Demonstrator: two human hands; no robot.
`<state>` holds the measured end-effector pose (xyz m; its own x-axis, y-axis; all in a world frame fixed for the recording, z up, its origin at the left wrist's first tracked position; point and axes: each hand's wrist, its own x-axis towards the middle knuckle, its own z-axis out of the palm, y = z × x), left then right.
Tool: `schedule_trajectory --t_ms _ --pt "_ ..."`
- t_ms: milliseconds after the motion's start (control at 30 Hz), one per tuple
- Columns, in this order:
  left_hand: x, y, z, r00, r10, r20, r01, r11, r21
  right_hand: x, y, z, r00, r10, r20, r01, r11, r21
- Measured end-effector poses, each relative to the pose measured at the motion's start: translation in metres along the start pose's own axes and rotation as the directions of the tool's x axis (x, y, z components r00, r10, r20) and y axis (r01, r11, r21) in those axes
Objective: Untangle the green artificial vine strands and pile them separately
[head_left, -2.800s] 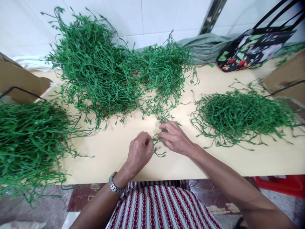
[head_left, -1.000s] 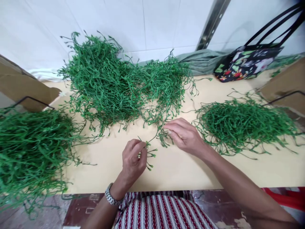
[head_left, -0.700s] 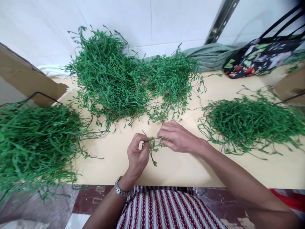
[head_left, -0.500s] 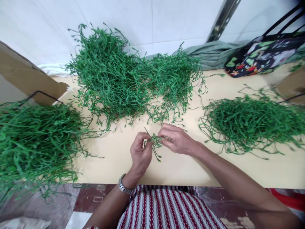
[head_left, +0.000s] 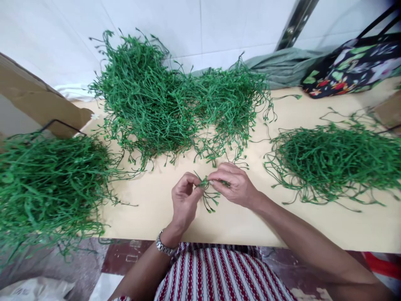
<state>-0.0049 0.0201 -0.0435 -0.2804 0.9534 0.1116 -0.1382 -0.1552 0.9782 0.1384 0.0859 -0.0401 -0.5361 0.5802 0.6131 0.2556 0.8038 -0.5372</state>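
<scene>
Over the front middle of the table, my left hand (head_left: 187, 194) pinches a small spray of green artificial stems (head_left: 209, 200) between thumb and fingers. My right hand (head_left: 233, 183) is closed on the same spray from the other side, its fingertips almost touching the left ones. Several thin stems with small bud-like tips fan out below the fingers toward me. Just beyond the hands lies a loose heap of similar green stems (head_left: 225, 100), joined to a taller heap (head_left: 144, 96) on its left.
More green stems are piled at the left (head_left: 46, 179), hanging over the table's front edge, and at the right (head_left: 338, 161). A cardboard box (head_left: 40, 94) stands at the far left. A floral bag (head_left: 351, 69) and grey-green cloth (head_left: 282, 69) lie along the tiled wall.
The spray's lower stems now fan out more widely below the fingers. Both hands stay closed on it, with the right fingertips slightly nearer the left. The view has shifted slightly.
</scene>
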Motion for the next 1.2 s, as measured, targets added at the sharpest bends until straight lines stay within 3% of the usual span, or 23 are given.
schedule_trajectory --t_ms 200,400,467,567,667,767,967,1200 --pt "-0.002 0.0 0.001 0.989 -0.146 -0.004 0.146 0.989 -0.034 -0.001 -0.004 0.003 0.998 0.049 -0.05 -0.05 0.999 -0.015" --pt "0.006 0.012 -0.003 0.922 -0.383 0.052 0.382 0.924 0.025 -0.001 -0.005 0.001 0.991 0.093 -0.1 -0.096 0.995 -0.021" --pt "0.009 0.016 -0.004 0.903 -0.423 0.082 0.421 0.906 0.033 -0.001 -0.005 0.0 0.99 0.095 -0.105 -0.1 0.994 -0.037" --pt "0.012 0.021 -0.004 0.888 -0.434 0.153 0.449 0.889 -0.086 0.0 -0.004 -0.003 0.991 0.079 -0.109 -0.085 0.995 -0.059" --pt "0.012 0.022 -0.003 0.886 -0.424 0.189 0.457 0.87 -0.187 0.001 -0.004 -0.005 0.994 0.048 -0.103 -0.055 0.996 -0.068" --pt "0.013 0.02 -0.001 0.893 -0.426 0.147 0.45 0.863 -0.229 0.002 -0.005 -0.008 0.993 0.058 -0.106 -0.063 0.997 -0.044" --pt "0.018 0.02 -0.001 0.913 -0.404 -0.047 0.375 0.881 -0.289 0.0 -0.005 -0.011 0.99 0.07 -0.123 -0.068 0.997 0.02" --pt "0.025 0.02 -0.008 0.938 -0.25 -0.241 0.18 0.943 -0.28 -0.004 -0.003 -0.013 0.991 0.058 -0.121 -0.05 0.996 0.073"
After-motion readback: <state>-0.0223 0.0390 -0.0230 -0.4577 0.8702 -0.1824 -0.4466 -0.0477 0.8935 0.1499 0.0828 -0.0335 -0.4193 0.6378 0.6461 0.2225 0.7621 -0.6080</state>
